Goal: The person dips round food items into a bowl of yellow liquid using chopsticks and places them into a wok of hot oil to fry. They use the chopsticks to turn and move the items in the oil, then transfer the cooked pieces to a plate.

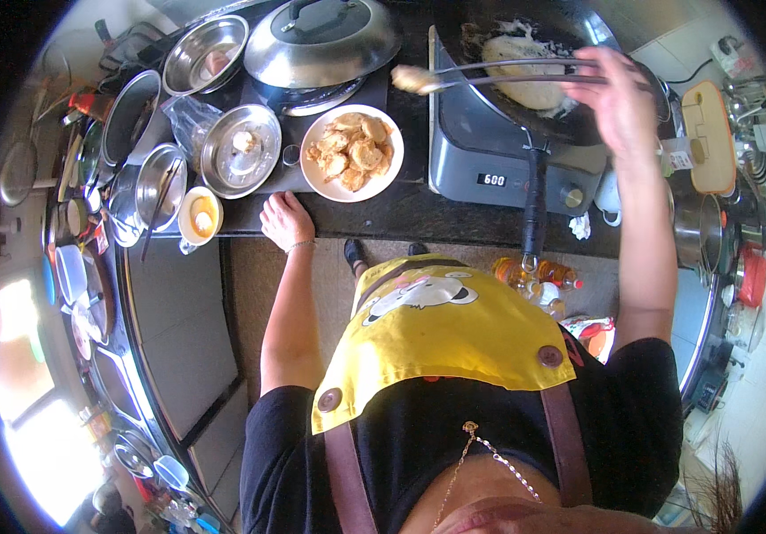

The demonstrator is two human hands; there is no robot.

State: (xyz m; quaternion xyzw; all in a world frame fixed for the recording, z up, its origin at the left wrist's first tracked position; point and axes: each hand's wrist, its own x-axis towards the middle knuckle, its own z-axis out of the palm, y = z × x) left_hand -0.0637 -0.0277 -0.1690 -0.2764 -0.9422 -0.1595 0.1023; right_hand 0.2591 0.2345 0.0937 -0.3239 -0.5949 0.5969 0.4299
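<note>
My right hand (613, 93) holds a pair of long dark chopsticks (490, 80) above the cooktop, with a piece of fried food (415, 79) between their tips. Below them a black wok (586, 127) with pale, foamy frying contents (523, 73) sits on a grey electric cooktop (456, 163) with a lit display. Left of the cooktop, a white plate (393, 177) bears a pile of golden fried pieces (353, 150). My left hand (287, 219) rests on the dark counter's front edge, below that plate, holding nothing visible.
A domed steel lid (349, 60) covers a pan at the back. Steel bowls (259, 173), a cup of yellow liquid (201, 217) and a plastic bag (189, 127) stand on the left. The wok's black handle (534, 200) points towards me. Crumpled tissue (580, 227) lies at the right.
</note>
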